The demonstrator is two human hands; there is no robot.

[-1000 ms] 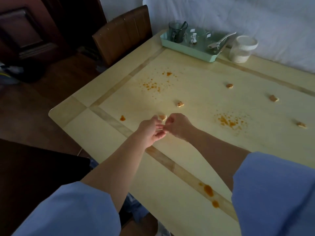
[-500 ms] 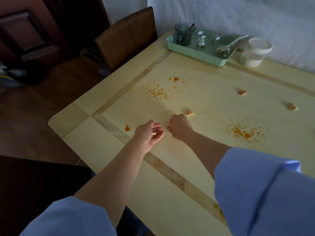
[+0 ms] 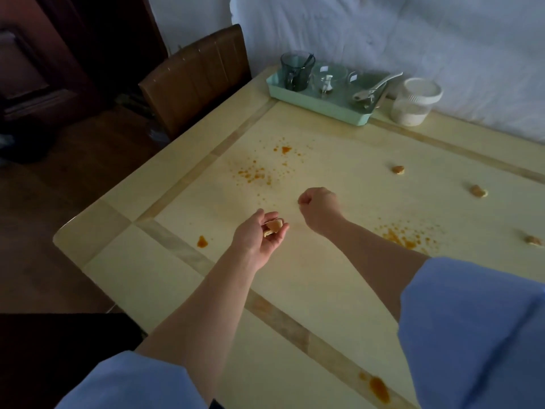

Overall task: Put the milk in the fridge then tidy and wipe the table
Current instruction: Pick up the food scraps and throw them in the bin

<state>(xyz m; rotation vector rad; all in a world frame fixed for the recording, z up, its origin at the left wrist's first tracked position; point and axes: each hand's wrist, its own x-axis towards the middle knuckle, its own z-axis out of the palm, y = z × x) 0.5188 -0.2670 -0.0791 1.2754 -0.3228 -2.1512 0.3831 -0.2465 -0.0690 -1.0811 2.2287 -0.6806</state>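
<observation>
Tidying under way: the cupped left hand (image 3: 259,236) cradles gathered scraps (image 3: 272,227); the right hand (image 3: 320,206), fisted, contents unseen, should next reach the scraps beyond it (image 3: 398,169).

A home dining room, by the look of it: beyond the fingers (image 3: 272,215) stand a brown chair (image 3: 196,81), a mint tray (image 3: 318,103) of glassware on the sauce-spattered tabletop (image 3: 324,278), and a lidded jar (image 3: 415,101).
</observation>
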